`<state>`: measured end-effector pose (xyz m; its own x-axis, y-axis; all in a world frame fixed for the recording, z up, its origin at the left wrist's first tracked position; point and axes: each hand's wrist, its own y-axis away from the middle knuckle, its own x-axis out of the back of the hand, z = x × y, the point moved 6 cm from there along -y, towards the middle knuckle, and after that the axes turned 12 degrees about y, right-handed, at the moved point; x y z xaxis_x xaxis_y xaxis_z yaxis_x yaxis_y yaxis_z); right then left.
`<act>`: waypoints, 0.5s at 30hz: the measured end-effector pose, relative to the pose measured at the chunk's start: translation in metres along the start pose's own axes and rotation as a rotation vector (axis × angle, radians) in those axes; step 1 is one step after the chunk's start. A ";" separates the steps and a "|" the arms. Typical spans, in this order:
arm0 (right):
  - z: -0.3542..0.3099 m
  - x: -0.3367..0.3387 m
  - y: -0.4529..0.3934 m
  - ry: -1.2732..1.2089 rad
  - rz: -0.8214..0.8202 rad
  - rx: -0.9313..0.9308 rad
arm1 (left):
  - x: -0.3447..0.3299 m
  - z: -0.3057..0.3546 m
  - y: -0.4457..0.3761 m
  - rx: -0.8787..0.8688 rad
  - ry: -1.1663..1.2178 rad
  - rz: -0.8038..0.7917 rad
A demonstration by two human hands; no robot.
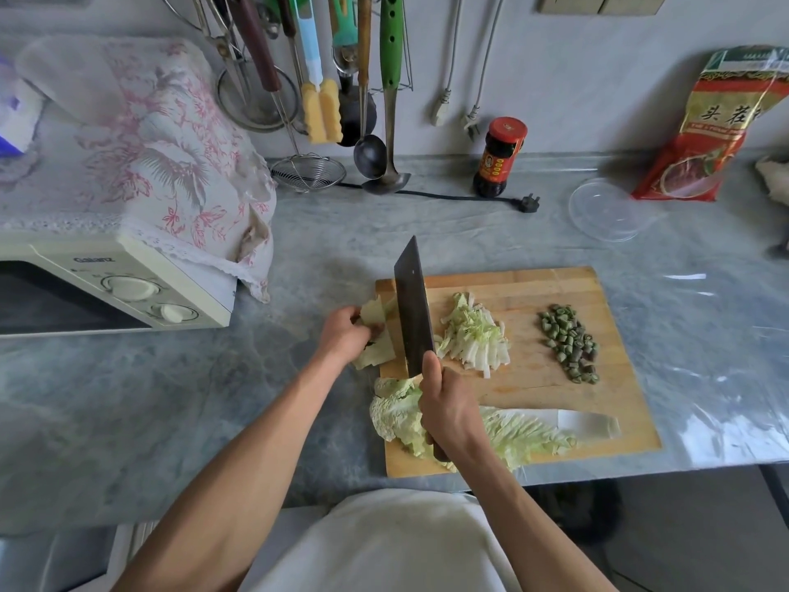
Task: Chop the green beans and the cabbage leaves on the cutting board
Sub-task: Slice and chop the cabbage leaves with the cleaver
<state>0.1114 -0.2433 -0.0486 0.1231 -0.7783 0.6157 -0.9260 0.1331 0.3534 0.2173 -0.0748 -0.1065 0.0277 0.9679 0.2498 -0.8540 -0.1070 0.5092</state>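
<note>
A wooden cutting board (pixel 533 288) lies on the grey counter. My left hand (pixel 343 333) grips a folded bunch of pale cabbage leaves (pixel 375 352) at the board's left edge. My right hand (pixel 446 405) holds the handle of a dark cleaver (pixel 412 309), whose blade stands just right of that bunch. A heap of sliced cabbage (pixel 476 335) sits mid-board. Chopped green bean pieces (pixel 570 341) lie in a strip to the right. A whole cabbage leaf (pixel 525 429) lies along the board's near edge, partly under my right wrist.
A microwave (pixel 106 288) under a flowered cloth stands at the left. Utensils hang on the back wall above a wire skimmer (pixel 308 170). A sauce jar (pixel 499 158), a black plug and cord (pixel 528 204), a clear plastic lid (pixel 608 209) and a red packet (pixel 717 121) sit behind the board.
</note>
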 end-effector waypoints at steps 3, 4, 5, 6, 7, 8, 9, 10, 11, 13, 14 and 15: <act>0.004 0.007 0.001 0.001 0.016 -0.008 | 0.000 0.000 0.000 0.003 0.023 -0.006; 0.005 0.009 0.000 -0.001 0.018 -0.004 | -0.001 0.001 0.000 0.001 0.026 -0.010; 0.006 0.010 0.000 -0.001 0.014 -0.002 | -0.001 0.001 0.000 0.000 0.027 -0.016; 0.007 0.011 -0.002 0.002 0.003 -0.004 | -0.001 0.002 0.000 -0.004 0.031 -0.019; 0.006 0.012 -0.003 0.007 -0.012 -0.004 | -0.001 0.003 0.001 -0.007 0.034 -0.017; 0.006 0.012 -0.004 0.011 -0.023 -0.001 | -0.001 0.003 0.002 -0.008 0.041 -0.011; 0.005 0.012 -0.004 0.016 -0.026 0.004 | 0.000 0.004 0.003 -0.008 0.055 -0.002; 0.003 0.013 -0.004 0.015 -0.025 0.010 | 0.001 0.004 0.003 -0.009 0.078 0.006; 0.001 0.013 -0.004 0.014 -0.026 0.016 | 0.001 0.004 0.003 -0.010 0.096 0.011; -0.002 0.012 -0.002 0.014 -0.030 0.029 | 0.002 0.006 0.005 -0.024 0.088 0.019; -0.002 0.012 -0.002 0.012 -0.029 0.027 | 0.003 0.007 0.005 -0.030 0.082 0.021; -0.002 0.013 -0.003 0.005 -0.027 0.019 | 0.003 0.008 0.005 -0.031 0.087 0.019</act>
<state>0.1164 -0.2522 -0.0398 0.1495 -0.7786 0.6094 -0.9290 0.1004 0.3562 0.2173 -0.0738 -0.0970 -0.0330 0.9819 0.1864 -0.8698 -0.1200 0.4785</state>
